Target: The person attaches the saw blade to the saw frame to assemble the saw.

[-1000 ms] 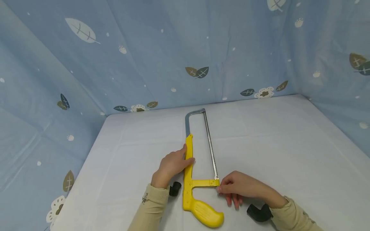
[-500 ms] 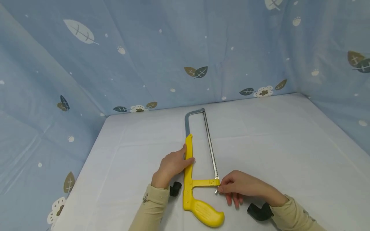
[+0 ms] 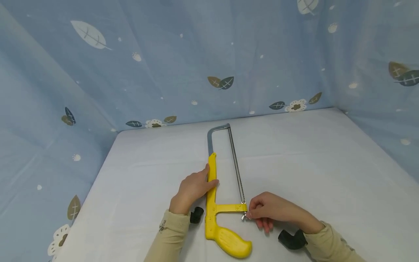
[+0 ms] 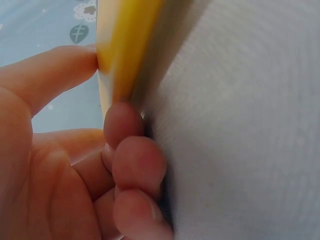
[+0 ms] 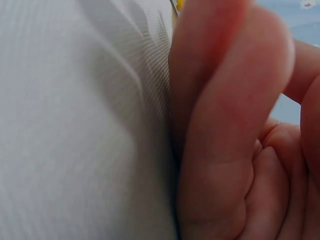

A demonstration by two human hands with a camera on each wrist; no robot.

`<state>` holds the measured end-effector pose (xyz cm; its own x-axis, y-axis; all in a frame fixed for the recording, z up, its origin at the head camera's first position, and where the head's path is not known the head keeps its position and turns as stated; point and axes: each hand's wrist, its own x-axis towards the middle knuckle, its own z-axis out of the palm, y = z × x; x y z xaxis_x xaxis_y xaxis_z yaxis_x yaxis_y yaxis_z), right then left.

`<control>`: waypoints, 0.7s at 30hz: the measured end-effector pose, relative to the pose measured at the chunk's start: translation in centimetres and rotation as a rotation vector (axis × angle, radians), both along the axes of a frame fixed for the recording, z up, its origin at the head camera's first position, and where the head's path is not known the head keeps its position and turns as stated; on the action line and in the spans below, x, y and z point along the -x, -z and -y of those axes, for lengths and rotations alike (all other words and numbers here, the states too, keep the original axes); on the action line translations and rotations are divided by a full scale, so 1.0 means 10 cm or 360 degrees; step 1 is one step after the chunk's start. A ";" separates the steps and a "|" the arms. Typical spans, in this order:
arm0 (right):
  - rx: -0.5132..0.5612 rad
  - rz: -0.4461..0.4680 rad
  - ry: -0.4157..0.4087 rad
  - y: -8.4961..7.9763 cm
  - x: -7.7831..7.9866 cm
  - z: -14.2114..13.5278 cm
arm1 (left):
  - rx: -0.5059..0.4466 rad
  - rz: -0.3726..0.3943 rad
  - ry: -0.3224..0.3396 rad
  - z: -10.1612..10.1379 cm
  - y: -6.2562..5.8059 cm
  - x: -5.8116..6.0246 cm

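Observation:
A hacksaw (image 3: 211, 198) with a yellow handle and frame and a grey front bow lies flat on the white cloth. My left hand (image 3: 193, 187) grips its yellow spine, thumb across the top and fingers along the outer side. The left wrist view shows the yellow spine (image 4: 131, 45) held between thumb and curled fingertips. A thin blade (image 3: 235, 163) runs down the open side to a small metal wing nut (image 3: 244, 217) below the crosspiece. My right hand (image 3: 271, 209) pinches the wing nut's right side with thumb and forefinger. In the right wrist view, fingers (image 5: 220, 130) hide the nut.
A white cloth (image 3: 147, 163) covers the table. Blue curtains (image 3: 183, 58) with leaf prints hang behind and at the sides. Black curved pieces sit by the left wrist (image 3: 196, 215) and the right wrist (image 3: 292, 239).
The wing nut, hidden behind the right fingertips a second ago, now shows, and its wings have turned. The right fingers shifted slightly. The left hand keeps its hold and the hacksaw stays put.

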<state>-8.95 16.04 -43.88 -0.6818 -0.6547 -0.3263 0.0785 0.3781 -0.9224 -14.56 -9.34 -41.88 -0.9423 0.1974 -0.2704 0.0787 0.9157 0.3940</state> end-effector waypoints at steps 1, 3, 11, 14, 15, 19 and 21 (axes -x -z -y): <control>0.0005 0.0001 -0.0004 0.00 0.00 0.01 | 0.0007 0.0000 -0.0008 0.01 -0.01 0.00; 0.0012 0.0004 -0.0011 0.01 0.01 0.02 | 0.0007 -0.0001 -0.0007 0.02 -0.02 0.00; -0.0026 0.0029 -0.0023 0.02 0.00 0.03 | -0.0002 -0.0008 0.0009 0.02 -0.01 0.00; -0.0060 0.0025 -0.0017 0.02 -0.01 0.03 | -0.0015 -0.0011 0.0013 0.01 0.01 0.00; -0.0068 0.0022 -0.0015 0.02 -0.01 0.04 | -0.0016 -0.0011 0.0012 0.01 0.01 0.00; -0.0093 0.0017 0.0005 0.01 -0.03 0.06 | -0.0022 -0.0008 0.0002 0.01 0.02 0.00; -0.0100 0.0016 0.0018 0.00 -0.05 0.07 | -0.0020 -0.0009 -0.0001 0.01 0.02 0.00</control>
